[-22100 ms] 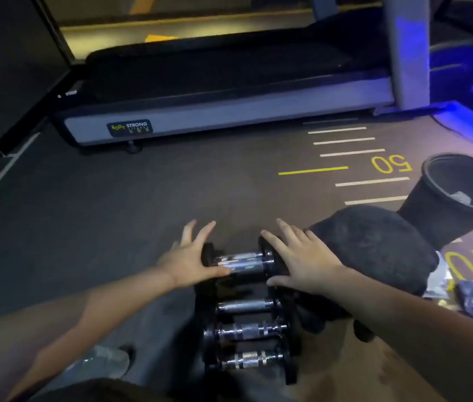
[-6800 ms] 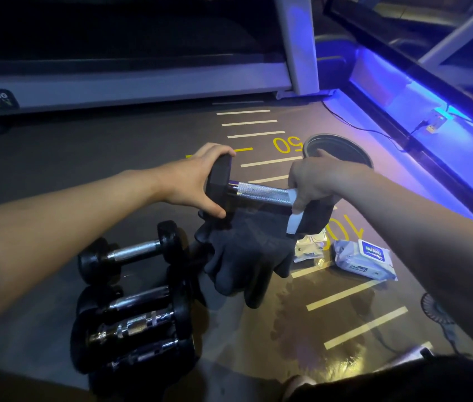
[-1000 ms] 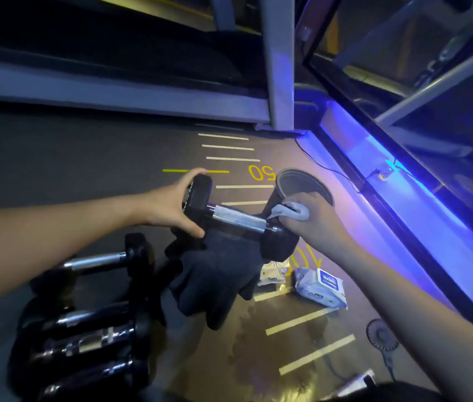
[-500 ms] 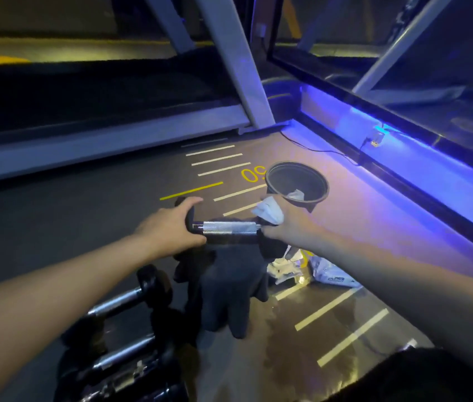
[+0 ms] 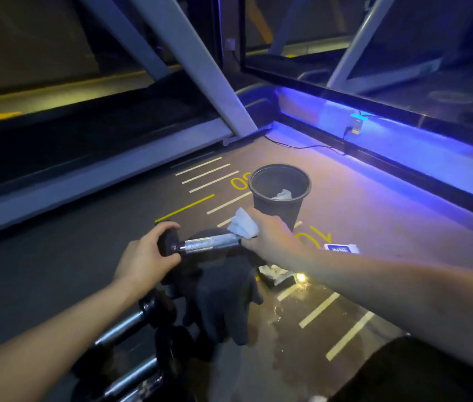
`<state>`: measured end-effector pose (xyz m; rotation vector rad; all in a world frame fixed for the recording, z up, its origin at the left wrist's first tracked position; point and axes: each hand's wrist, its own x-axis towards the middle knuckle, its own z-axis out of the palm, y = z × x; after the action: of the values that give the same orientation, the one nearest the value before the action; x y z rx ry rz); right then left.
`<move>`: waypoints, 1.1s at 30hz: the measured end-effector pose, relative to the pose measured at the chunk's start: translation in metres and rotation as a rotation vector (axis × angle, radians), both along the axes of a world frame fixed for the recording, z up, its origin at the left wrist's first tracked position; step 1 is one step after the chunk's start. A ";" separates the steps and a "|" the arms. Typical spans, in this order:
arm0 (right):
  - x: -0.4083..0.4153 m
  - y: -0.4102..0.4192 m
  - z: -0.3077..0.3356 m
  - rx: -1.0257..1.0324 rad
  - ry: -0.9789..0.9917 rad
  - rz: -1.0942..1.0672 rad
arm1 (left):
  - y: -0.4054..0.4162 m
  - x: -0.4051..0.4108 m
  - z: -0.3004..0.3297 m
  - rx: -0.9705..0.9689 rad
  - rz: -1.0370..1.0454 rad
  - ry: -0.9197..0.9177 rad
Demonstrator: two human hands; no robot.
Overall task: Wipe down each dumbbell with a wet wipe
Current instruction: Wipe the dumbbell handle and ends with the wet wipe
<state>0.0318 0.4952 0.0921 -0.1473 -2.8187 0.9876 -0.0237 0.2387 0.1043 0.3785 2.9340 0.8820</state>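
I hold a small dumbbell [image 5: 211, 244] with black heads and a knurled chrome handle level above the floor. My left hand [image 5: 145, 258] grips its left head. My right hand [image 5: 268, 237] covers the right head and presses a crumpled white wet wipe [image 5: 242, 223] against it. A dark grey cloth [image 5: 223, 300] hangs beneath the dumbbell. Several other dumbbells [image 5: 130, 352] lie on the floor at lower left, partly behind my left forearm. The wet wipe pack [image 5: 341, 248] lies just past my right wrist.
A black bin [image 5: 280, 190] with a used wipe inside stands just beyond my right hand. A treadmill [image 5: 84, 166] runs along the left and back. A blue-lit ledge [image 5: 403, 152] lines the right. A wet patch [image 5: 296, 320] and crumpled wrappers [image 5: 275, 275] lie on the floor.
The view has tilted up and toward the bin. My right hand with the wipe has shifted slightly over the dumbbell's right head. My left hand keeps its grip.
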 end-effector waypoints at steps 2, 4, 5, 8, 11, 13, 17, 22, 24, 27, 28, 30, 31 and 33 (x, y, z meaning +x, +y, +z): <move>0.006 0.006 0.005 -0.004 0.024 0.004 | 0.006 0.001 0.005 -0.001 -0.007 0.015; 0.013 0.018 0.011 -0.001 0.056 -0.003 | 0.017 0.003 0.011 0.006 -0.026 0.038; 0.016 0.025 0.014 0.001 0.066 -0.013 | 0.023 0.004 0.014 0.015 -0.040 0.054; 0.028 0.048 0.023 -0.051 0.088 -0.061 | 0.048 0.010 0.023 0.044 -0.092 0.109; 0.050 0.077 0.034 -0.058 0.096 -0.131 | 0.083 0.016 0.034 0.059 -0.159 0.149; 0.067 0.098 0.040 -0.054 0.098 -0.186 | 0.110 0.021 0.039 0.069 -0.206 0.150; 0.096 0.134 0.038 -0.001 0.092 -0.275 | 0.160 0.037 0.036 0.085 -0.256 0.130; 0.132 0.164 0.009 -0.024 0.068 -0.376 | 0.211 0.056 0.008 0.080 -0.308 0.083; 0.144 0.174 -0.013 -0.051 0.051 -0.432 | 0.227 0.061 -0.007 0.040 -0.329 0.061; 0.156 0.182 -0.047 -0.053 -0.029 -0.482 | 0.241 0.065 -0.037 0.018 -0.324 0.002; 0.157 0.184 -0.058 -0.055 -0.036 -0.471 | 0.243 0.066 -0.048 0.016 -0.324 -0.020; 0.158 0.185 -0.079 -0.070 -0.056 -0.450 | 0.244 0.067 -0.071 0.005 -0.323 -0.057; 0.157 0.186 -0.090 -0.073 -0.067 -0.444 | 0.244 0.068 -0.082 -0.006 -0.317 -0.072; 0.155 0.187 -0.112 -0.054 -0.102 -0.434 | 0.245 0.068 -0.105 -0.033 -0.283 -0.109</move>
<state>0.1867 0.6823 -0.0194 -0.7970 -2.6689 0.9703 0.0444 0.4834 -0.0006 0.6985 2.7013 0.7866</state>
